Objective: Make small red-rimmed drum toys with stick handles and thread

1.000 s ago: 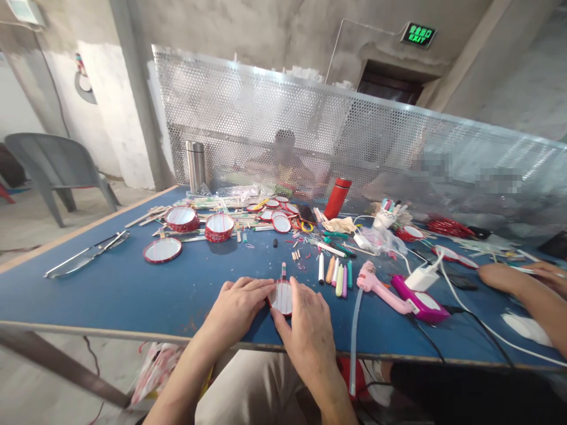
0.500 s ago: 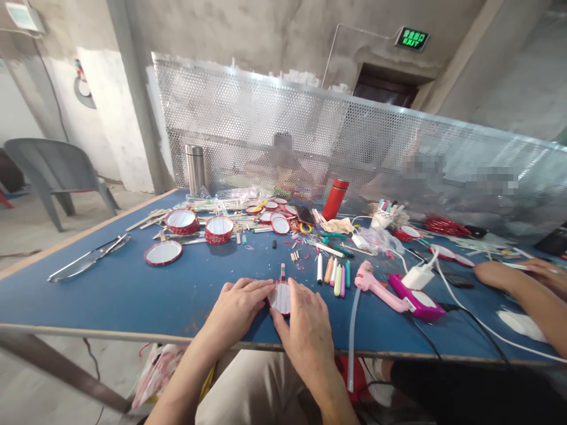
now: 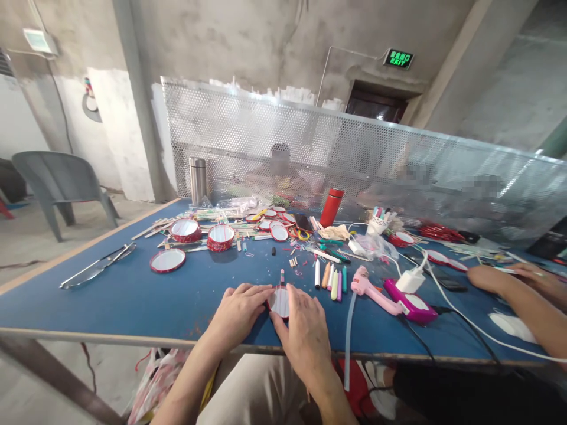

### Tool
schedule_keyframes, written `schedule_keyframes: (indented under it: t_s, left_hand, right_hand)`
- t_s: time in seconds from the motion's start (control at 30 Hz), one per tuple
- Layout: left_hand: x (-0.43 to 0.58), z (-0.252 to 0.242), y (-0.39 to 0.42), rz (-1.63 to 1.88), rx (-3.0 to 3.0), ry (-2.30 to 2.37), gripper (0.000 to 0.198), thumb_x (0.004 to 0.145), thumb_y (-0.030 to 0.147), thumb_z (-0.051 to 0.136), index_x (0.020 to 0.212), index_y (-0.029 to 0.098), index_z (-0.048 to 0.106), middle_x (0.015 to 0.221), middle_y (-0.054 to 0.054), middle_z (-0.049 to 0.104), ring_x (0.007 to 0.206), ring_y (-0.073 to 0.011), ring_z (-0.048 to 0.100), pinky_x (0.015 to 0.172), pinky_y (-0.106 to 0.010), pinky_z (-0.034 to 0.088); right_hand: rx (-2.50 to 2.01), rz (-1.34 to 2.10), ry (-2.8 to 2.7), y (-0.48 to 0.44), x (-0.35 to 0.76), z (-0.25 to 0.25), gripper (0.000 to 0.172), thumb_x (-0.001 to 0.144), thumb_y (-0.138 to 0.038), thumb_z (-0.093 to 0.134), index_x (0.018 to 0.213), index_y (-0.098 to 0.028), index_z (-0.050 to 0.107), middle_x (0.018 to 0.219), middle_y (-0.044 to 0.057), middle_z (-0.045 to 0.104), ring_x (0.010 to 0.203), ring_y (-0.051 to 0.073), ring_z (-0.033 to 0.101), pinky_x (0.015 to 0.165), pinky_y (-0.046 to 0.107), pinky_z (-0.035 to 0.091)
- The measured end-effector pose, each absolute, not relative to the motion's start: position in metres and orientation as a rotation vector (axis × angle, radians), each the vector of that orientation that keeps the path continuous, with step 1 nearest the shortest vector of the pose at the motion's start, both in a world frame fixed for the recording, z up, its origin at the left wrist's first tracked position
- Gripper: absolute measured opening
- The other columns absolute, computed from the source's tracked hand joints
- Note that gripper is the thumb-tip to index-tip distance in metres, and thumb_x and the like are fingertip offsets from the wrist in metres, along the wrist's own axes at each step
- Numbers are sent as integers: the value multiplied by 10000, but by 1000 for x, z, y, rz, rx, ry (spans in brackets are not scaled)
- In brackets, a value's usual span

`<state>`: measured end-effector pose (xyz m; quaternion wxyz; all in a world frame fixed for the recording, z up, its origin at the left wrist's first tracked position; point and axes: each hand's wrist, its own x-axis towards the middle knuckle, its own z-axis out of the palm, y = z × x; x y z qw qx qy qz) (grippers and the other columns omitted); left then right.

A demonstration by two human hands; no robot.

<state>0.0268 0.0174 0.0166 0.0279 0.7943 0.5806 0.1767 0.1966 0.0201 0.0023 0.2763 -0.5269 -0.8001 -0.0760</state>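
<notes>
A small round disc with a red rim and a pale, shiny face (image 3: 279,302) lies on the table near the front edge. A short striped stick (image 3: 282,276) shows at its far side. My left hand (image 3: 241,308) is closed against the disc's left edge, fingertips on the rim. From the right, my right hand (image 3: 305,324) curls round the disc, thumb at the near side and fingers along the right rim. Part of the rim is hidden by my fingers. Several markers (image 3: 333,278) lie right of my hands, beside a pink glue gun (image 3: 372,290).
Stacked red-rimmed discs (image 3: 220,236), a single disc (image 3: 167,260) and scissors (image 3: 100,265) lie to the left. A red flask (image 3: 332,206) and a steel flask (image 3: 198,180) stand behind. A purple power strip (image 3: 411,302) trails cables. Another person's arm (image 3: 509,286) rests at right.
The camera view has tilted slightly up and turned a little left. Both hands stay on the disc in nearly the same grip.
</notes>
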Motion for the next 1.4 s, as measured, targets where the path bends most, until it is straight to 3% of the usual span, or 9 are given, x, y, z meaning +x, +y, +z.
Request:
schedule_keyframes:
  t_s: [1.4]
  left_hand:
    - [27, 18, 16, 553, 2426, 1778, 435, 889, 166, 462, 1294, 308, 532, 1352, -15, 568, 1138, -226, 537, 869, -377, 422]
  right_hand:
    - [-1375, -237, -2148, 22, 197, 1, 460, 870, -326, 564, 1274, -129, 462, 1223, 156, 603, 1140, 284, 539, 971, 480, 384]
